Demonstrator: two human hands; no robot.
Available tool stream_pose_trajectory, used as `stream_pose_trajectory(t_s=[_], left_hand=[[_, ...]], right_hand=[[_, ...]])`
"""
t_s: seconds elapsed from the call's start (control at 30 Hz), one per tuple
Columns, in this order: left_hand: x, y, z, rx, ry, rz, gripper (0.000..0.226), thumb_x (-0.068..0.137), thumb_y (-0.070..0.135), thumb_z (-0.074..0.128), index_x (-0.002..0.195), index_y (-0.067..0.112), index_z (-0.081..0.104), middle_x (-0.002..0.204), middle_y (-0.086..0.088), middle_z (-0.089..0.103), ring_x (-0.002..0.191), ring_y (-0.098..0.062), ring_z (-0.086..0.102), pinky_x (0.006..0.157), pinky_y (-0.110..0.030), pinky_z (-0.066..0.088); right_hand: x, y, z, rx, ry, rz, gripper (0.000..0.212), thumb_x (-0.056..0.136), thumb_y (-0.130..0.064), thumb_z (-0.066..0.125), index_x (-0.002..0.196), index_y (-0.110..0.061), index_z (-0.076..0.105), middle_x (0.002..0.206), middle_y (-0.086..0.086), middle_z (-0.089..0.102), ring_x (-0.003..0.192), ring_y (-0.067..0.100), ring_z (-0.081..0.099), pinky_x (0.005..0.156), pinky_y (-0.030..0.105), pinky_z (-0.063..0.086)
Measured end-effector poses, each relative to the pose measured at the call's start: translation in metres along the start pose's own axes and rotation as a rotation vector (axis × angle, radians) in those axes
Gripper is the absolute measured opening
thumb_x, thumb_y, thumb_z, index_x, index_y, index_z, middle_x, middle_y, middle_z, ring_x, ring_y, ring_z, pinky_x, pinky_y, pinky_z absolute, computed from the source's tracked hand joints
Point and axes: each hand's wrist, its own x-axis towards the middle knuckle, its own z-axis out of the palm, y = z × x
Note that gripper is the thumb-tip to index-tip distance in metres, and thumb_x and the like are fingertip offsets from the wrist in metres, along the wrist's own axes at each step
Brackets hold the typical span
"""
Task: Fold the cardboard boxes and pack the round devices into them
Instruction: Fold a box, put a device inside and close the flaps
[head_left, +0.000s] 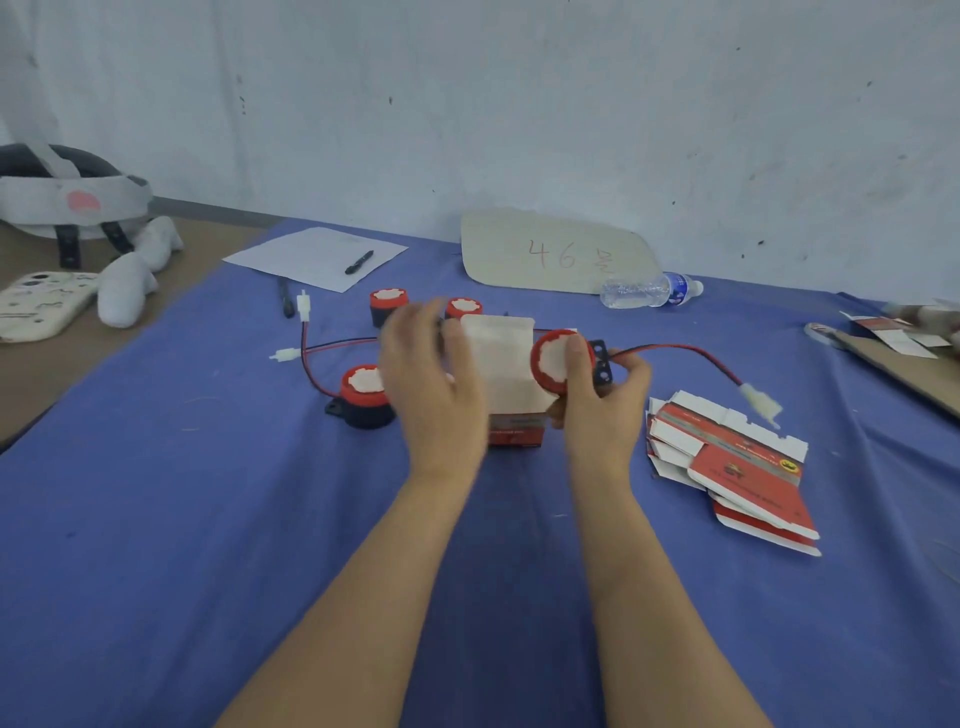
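While the left hand (431, 374) is gripping the small red-and-white cardboard box (511, 384) by its left side, the right hand (602, 400) is pinching a round red device with a white face (553, 358), thumb across the front, and holding it right against the box's raised white flap. The box is folded into shape and is sitting upright in the middle of the blue cloth (208, 519), though I cannot tell whether it is resting on it. Its top is not yet shut and the device is not inside. The device's red-and-black wire (696, 353) is trailing off to the right.

To my eye the first pack is only just beginning. A spare round device (363, 397) is sitting just left of the left hand, and two more round devices (388, 304) are waiting behind it, one partly hidden. Near the right forearm, a pile of flat red-and-white cardboard blanks (727, 467) is lying unfolded. I am seeing no closed, filled box anywhere, so nearly everything is left.
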Motion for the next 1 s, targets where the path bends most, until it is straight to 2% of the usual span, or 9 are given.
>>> stream_pose_trajectory(t_s=[0.07,0.13,0.2,0.37,0.47,0.57,0.63,0.83,1.0], left_hand=[[0.007,-0.015,-0.004,0.018,0.062,-0.303,0.038,0.095,0.023,0.052,0.129,0.007,0.050,0.124,0.000,0.047,0.123,-0.017,0.043,0.104,-0.031,0.037],[0.005,-0.023,-0.005,0.076,-0.057,-0.349,0.043,0.091,0.022,0.059,0.131,0.009,0.048,0.127,0.000,0.049,0.123,-0.019,0.045,0.099,-0.029,0.039],[-0.003,-0.022,0.001,0.102,-0.174,-0.343,0.042,0.091,0.020,0.059,0.131,0.011,0.049,0.133,-0.001,0.048,0.122,-0.015,0.045,0.089,-0.019,0.036],[-0.005,-0.028,0.004,0.197,-0.256,-0.343,0.026,0.093,0.006,0.049,0.117,0.011,0.058,0.131,-0.003,0.047,0.094,-0.005,0.044,0.068,-0.004,0.037],[-0.007,-0.027,0.008,0.191,-0.299,-0.371,0.024,0.095,0.010,0.045,0.106,0.008,0.065,0.122,-0.007,0.055,0.094,-0.014,0.056,0.080,-0.027,0.051],[-0.010,-0.027,0.010,0.164,-0.288,-0.418,0.024,0.098,0.023,0.047,0.106,0.008,0.064,0.120,-0.007,0.053,0.093,-0.014,0.052,0.081,-0.027,0.045],[-0.011,-0.028,0.009,0.202,-0.322,-0.386,0.024,0.094,0.028,0.056,0.106,0.010,0.065,0.119,-0.006,0.055,0.092,-0.013,0.054,0.081,-0.028,0.048],[-0.012,-0.028,0.007,0.277,-0.361,-0.356,0.027,0.087,0.029,0.064,0.112,0.018,0.056,0.116,-0.002,0.050,0.090,-0.012,0.048,0.072,-0.025,0.044],[-0.011,-0.026,0.006,0.236,-0.391,-0.377,0.050,0.087,0.026,0.067,0.130,0.021,0.043,0.122,-0.003,0.055,0.105,-0.018,0.055,0.078,-0.031,0.049]], right_hand=[[0.003,0.005,0.000,-0.063,0.013,-0.022,0.029,0.085,-0.044,0.066,0.100,-0.029,0.046,0.086,-0.006,0.063,0.067,0.017,0.064,0.064,0.027,0.055],[0.001,0.009,0.005,-0.158,-0.012,-0.069,0.024,0.084,-0.044,0.067,0.088,-0.033,0.047,0.086,-0.016,0.058,0.078,0.007,0.060,0.063,0.007,0.045],[-0.002,0.012,0.010,-0.272,-0.046,-0.115,0.023,0.083,-0.044,0.068,0.085,-0.031,0.049,0.087,-0.016,0.056,0.080,-0.001,0.054,0.062,0.003,0.038],[-0.001,0.017,0.014,-0.687,-0.073,-0.210,0.043,0.082,-0.058,0.061,0.074,-0.015,0.058,0.088,-0.006,0.055,0.073,0.012,0.052,0.057,0.023,0.035],[-0.002,0.019,0.014,-0.879,-0.062,-0.230,0.051,0.085,-0.062,0.053,0.061,-0.016,0.057,0.101,-0.001,0.049,0.081,0.018,0.048,0.059,0.028,0.034],[-0.001,0.020,0.011,-1.101,-0.081,-0.249,0.058,0.091,-0.061,0.042,0.084,-0.011,0.069,0.113,0.004,0.049,0.094,0.023,0.040,0.078,0.031,0.035],[-0.001,0.019,0.011,-1.179,-0.108,-0.246,0.056,0.096,-0.055,0.035,0.098,-0.010,0.069,0.118,0.005,0.047,0.098,0.025,0.038,0.080,0.032,0.029],[-0.006,0.014,0.007,-1.113,-0.139,-0.199,0.042,0.095,-0.049,0.044,0.106,-0.016,0.068,0.126,0.003,0.044,0.110,0.025,0.039,0.091,0.034,0.031],[0.003,0.003,0.000,-0.426,0.017,-0.197,0.037,0.092,-0.030,0.058,0.129,-0.025,0.054,0.119,-0.002,0.052,0.104,0.015,0.048,0.090,0.029,0.041]])
